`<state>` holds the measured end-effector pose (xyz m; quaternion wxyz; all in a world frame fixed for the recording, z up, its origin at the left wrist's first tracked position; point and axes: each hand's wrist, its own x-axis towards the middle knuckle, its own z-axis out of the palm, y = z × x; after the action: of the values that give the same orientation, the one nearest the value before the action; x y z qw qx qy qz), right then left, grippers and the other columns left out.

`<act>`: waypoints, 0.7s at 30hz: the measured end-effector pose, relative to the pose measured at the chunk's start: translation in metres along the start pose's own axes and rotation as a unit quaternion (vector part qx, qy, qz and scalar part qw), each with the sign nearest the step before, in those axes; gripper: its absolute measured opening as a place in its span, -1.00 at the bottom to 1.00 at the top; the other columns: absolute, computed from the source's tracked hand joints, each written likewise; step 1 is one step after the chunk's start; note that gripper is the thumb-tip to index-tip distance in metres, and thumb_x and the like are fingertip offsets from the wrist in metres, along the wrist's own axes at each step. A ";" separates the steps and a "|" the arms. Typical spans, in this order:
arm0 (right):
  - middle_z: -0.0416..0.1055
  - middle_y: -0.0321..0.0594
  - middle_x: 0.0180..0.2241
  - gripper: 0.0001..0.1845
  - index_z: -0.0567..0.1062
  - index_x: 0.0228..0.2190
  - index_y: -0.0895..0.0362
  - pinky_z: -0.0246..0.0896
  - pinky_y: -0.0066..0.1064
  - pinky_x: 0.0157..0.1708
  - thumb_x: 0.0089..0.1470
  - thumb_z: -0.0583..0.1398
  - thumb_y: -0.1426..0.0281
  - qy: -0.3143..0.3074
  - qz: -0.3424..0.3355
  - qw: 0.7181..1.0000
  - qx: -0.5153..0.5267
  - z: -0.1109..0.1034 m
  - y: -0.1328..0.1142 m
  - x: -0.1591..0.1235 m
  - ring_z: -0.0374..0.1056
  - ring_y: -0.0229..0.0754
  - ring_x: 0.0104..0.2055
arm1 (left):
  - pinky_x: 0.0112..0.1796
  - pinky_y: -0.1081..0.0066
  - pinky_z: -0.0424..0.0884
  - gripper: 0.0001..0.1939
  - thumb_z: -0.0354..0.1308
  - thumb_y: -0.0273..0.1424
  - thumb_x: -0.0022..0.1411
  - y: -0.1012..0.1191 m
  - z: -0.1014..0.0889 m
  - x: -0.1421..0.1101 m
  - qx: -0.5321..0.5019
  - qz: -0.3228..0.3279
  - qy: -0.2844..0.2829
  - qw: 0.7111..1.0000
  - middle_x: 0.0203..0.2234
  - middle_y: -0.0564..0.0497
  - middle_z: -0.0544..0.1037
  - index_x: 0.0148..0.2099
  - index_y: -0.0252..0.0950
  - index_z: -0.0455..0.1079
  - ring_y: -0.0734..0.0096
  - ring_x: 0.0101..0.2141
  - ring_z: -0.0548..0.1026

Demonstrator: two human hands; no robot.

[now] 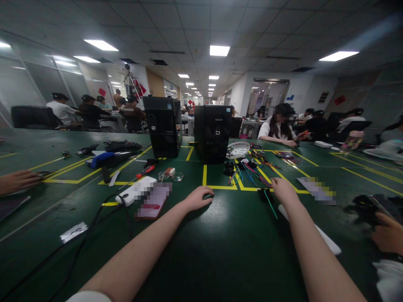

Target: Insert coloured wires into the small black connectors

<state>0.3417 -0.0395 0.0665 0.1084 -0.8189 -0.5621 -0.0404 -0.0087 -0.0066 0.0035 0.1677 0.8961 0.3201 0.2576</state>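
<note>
Green desk (233,247) bears the unclenched left hand (199,198); outstretched right hand (284,191), grip unclear, reaches wires (256,173); ceiling lights (219,50) beyond.

No words legible. White logo (218,133) on right black tower (208,149); lettering (218,120) above it too small to read.

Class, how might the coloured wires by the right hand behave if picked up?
The coloured wires would probably bend readily, being thin and lying in curves. They may feel light, as the strands are slender. Lifting one might drag others, since several lie bunched.
</note>
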 end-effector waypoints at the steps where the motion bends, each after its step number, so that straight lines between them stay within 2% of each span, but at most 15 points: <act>1: 0.41 0.00 -0.19 -0.61 0.44 -0.15 0.22 0.13 -0.43 -0.27 0.13 -0.09 0.39 0.003 0.012 1.000 0.005 -0.001 0.006 0.001 0.32 -0.12 -0.16 | 0.00 0.27 0.22 -0.74 0.09 -0.32 0.13 0.000 0.000 0.000 0.000 0.001 0.001 1.000 -0.10 -0.05 0.43 -0.11 -0.24 0.40 0.27 -0.05 0.34; 5: 0.43 -0.01 -0.21 -0.61 0.42 -0.13 0.23 0.12 -0.42 -0.35 0.11 -0.05 0.37 -0.017 0.041 0.999 0.014 0.001 0.019 0.003 0.34 -0.10 -0.20 | 0.00 0.29 0.22 -0.74 0.09 -0.33 0.12 -0.001 0.001 0.000 -0.002 0.002 0.003 1.000 -0.10 -0.04 0.43 -0.12 -0.24 0.40 0.28 -0.05 0.34; 10: 0.43 -0.07 -0.19 -0.67 0.48 -0.21 0.21 0.10 -0.46 -0.35 0.09 -0.01 0.39 -0.057 0.013 0.998 0.012 0.005 0.014 0.001 0.33 -0.14 -0.18 | 0.01 0.29 0.21 -0.74 0.09 -0.32 0.13 0.000 0.001 0.000 -0.006 0.004 0.005 1.000 -0.10 -0.04 0.42 -0.12 -0.24 0.40 0.27 -0.05 0.34; 21: 0.46 -0.07 -0.31 -0.73 0.51 -0.31 0.18 0.09 -0.46 -0.43 0.01 0.05 0.40 -0.038 0.008 0.999 -0.011 0.007 0.007 -0.004 0.36 -0.16 -0.31 | 0.00 0.29 0.21 -0.74 0.09 -0.33 0.12 -0.001 0.001 0.000 -0.007 0.004 0.005 1.000 -0.10 -0.05 0.43 -0.12 -0.25 0.40 0.27 -0.05 0.34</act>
<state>0.3460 -0.0438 0.0584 0.0784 -0.8252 -0.5592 -0.0142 -0.0089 -0.0061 0.0022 0.1716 0.8951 0.3152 0.2647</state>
